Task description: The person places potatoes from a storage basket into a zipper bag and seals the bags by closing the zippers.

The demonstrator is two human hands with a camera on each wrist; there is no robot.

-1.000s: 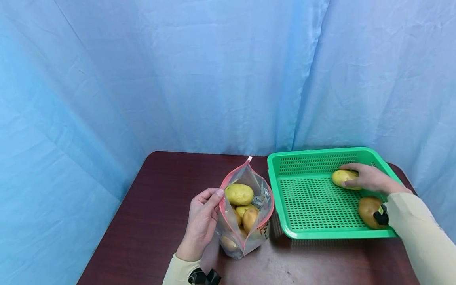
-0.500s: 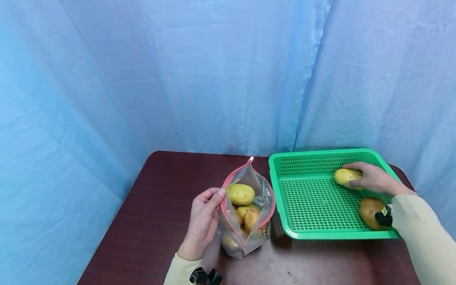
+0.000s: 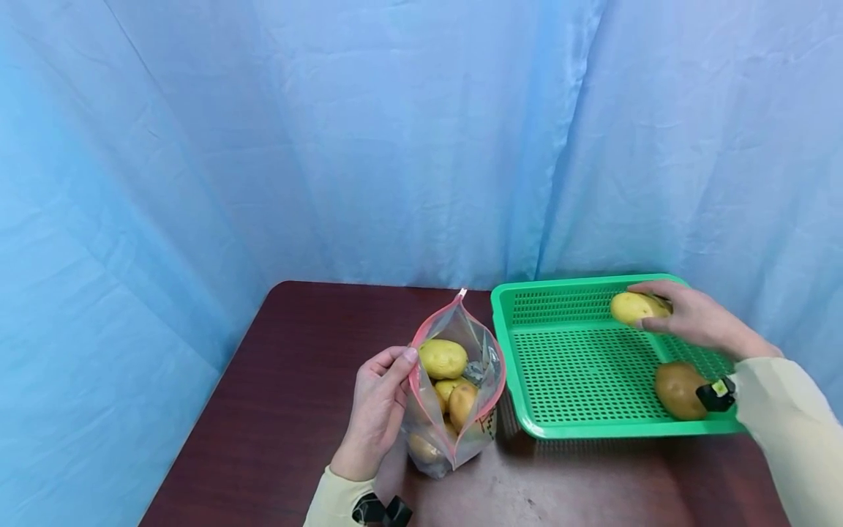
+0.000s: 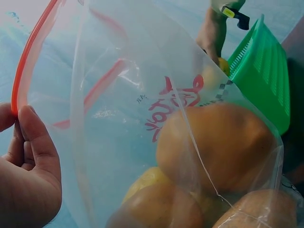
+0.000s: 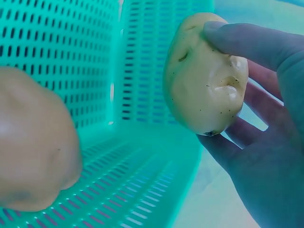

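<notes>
A blue curtain (image 3: 395,146) is hung behind a dark counter (image 3: 316,344). At the right, a green basket (image 3: 593,433) is set down; just left of it a clear bag (image 3: 470,448) is stood, its mouth parted, several potatoes (image 3: 443,359) already inside. The bag's pink edge is pinched by the left hand (image 3: 375,410); it is best held steady and wide there. By the right hand (image 3: 707,320), fingers are curled round a potato. The larger brown potato (image 3: 678,390) is left in the basket. The smaller yellow potato (image 3: 628,309), grasped above the basket, should be carried over the near wall and lowered, not dropped, onto the pile.
</notes>
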